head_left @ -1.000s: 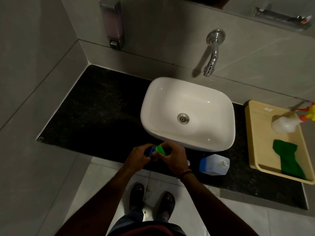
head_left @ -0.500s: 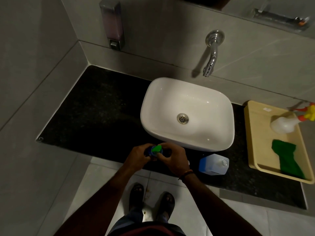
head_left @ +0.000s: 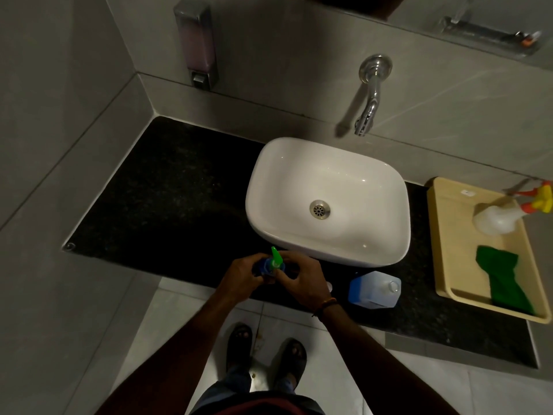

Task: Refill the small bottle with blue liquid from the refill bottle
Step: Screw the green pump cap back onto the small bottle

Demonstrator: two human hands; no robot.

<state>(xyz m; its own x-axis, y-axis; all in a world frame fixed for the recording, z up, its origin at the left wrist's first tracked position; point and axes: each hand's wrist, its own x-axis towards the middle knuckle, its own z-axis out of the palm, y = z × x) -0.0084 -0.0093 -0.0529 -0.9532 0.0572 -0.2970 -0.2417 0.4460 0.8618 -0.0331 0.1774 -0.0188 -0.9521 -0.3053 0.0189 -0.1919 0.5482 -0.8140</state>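
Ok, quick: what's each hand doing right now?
Left hand: closed around the small bottle.
Right hand: fingers closed on the bottle's green cap.

**Hidden and cut off**

The small bottle [head_left: 264,266] is mostly covered by the left hand [head_left: 242,275] and right hand [head_left: 300,283] closed around it, so its fill level cannot be told; well right of the right hand, the spray bottle [head_left: 496,218] loses its nozzle at the picture's edge (only orange and yellow parts show); both forearms run off the bottom edge.

Green nozzle [head_left: 276,258] now raised upright
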